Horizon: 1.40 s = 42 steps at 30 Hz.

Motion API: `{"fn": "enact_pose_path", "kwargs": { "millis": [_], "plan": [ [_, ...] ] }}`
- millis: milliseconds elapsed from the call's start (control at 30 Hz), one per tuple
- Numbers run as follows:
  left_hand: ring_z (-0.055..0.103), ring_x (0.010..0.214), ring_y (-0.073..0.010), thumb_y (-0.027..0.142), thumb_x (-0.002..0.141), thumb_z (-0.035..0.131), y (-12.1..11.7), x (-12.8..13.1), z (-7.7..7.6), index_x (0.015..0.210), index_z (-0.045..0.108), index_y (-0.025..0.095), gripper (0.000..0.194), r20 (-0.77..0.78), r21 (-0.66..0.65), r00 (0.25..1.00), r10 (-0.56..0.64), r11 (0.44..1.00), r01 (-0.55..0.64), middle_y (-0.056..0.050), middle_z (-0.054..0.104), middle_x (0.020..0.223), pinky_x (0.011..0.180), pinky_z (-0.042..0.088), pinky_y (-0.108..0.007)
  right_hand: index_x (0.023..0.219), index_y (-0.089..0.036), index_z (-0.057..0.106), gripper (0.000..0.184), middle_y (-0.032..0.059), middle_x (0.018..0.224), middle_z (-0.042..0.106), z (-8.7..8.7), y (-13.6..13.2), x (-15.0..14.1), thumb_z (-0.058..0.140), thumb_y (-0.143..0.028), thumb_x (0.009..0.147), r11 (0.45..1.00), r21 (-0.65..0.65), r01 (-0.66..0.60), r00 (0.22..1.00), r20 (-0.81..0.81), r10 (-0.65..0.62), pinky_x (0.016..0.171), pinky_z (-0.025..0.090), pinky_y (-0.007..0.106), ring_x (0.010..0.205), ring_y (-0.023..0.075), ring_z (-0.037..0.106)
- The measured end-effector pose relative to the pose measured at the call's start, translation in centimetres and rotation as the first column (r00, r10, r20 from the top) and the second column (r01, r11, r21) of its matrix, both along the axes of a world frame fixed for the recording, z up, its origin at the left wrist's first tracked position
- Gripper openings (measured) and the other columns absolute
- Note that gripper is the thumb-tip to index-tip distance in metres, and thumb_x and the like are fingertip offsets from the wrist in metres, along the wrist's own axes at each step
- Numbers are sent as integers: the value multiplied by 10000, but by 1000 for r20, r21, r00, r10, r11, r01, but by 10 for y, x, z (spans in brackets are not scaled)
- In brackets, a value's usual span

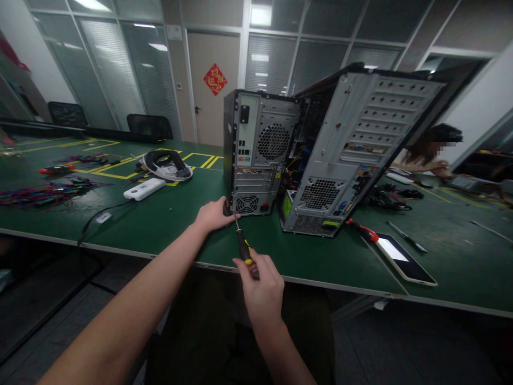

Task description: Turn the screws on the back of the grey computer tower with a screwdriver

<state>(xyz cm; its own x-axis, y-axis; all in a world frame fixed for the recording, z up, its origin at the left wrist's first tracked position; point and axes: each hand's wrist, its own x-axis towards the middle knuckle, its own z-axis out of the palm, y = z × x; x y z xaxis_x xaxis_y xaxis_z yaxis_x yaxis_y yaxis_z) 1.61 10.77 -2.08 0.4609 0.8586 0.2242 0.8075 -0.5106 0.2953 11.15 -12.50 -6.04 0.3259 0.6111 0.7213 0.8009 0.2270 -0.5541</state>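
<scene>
A black computer tower [256, 152] stands upright on the green table [160, 224], its rear panel facing me. My left hand [214, 214] is closed at the tower's lower left rear corner, fingers pinched against it. My right hand [260, 286] grips the black and yellow handle of a screwdriver [242, 243], whose shaft points up at that same corner beside my left fingers. A second, grey tower [352, 149] stands open just to the right, tilted back.
A tablet [404, 258] and a red-handled tool [364, 230] lie to the right. A white box [144, 189], a coiled cable on a plate [168, 163], and bundles of coloured wires [44, 191] lie left. A person sits at the far right [430, 152].
</scene>
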Motion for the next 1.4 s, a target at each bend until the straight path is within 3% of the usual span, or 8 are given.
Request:
{"fn": "enact_pose_path", "kwargs": {
  "millis": [267, 567, 800, 1033, 1200, 1400],
  "plan": [
    [738, 971, -329, 817, 784, 569, 0, 0, 0, 1115, 584, 244, 662, -3, -4, 1000, 0, 1000, 0, -99, 766, 1026, 810, 553, -384, 1169, -204, 759, 258, 97, 1051, 667, 1, -1, -1, 614, -119, 974, 999, 25, 22, 996, 84, -24, 804, 591, 311, 898, 185, 674],
    [735, 977, -336, 819, 781, 566, -1, 1, 0, 1123, 591, 245, 669, -10, 4, 1000, 7, 1000, -7, -104, 765, 1017, 810, 555, -396, 1134, -117, 727, 257, 38, 797, 665, -3, 3, 8, 702, -316, 973, 998, 37, 59, 998, 25, -59, 650, 555, 259, 677, 150, 657],
    [738, 959, -327, 823, 777, 561, -2, 1, 1, 1116, 580, 252, 665, -8, 1, 1000, 5, 1000, -5, -103, 765, 1031, 797, 550, -386, 1216, -176, 745, 263, 119, 1090, 676, -4, 0, -1, 583, -168, 1009, 998, 37, 53, 997, 60, -56, 777, 610, 292, 854, 170, 710],
    [738, 946, -323, 818, 778, 560, -2, 0, 2, 1094, 573, 255, 646, -8, -2, 1000, 5, 1000, -5, -92, 762, 998, 789, 546, -379, 1276, -184, 710, 350, 140, 1211, 667, 1, -9, -7, 497, -116, 1008, 998, -49, 24, 998, 62, -21, 879, 610, 330, 1005, 204, 720],
    [735, 950, -328, 810, 782, 563, -2, 1, 2, 1102, 577, 251, 644, 0, -5, 1000, -2, 1000, 2, -96, 760, 994, 792, 547, -386, 1223, -175, 704, 286, 125, 1165, 715, -1, -10, -2, 527, -129, 1003, 999, -23, 39, 998, 59, -38, 927, 602, 344, 1046, 218, 717],
    [736, 979, -332, 792, 786, 584, -4, 0, 4, 1117, 579, 251, 634, -2, -18, 1000, 4, 1000, -4, -106, 764, 1037, 812, 551, -391, 1103, -159, 705, 150, 100, 988, 738, -3, -7, -1, 634, -238, 998, 1000, -14, 13, 1000, 15, -13, 796, 610, 327, 903, 215, 726]
  ]
}}
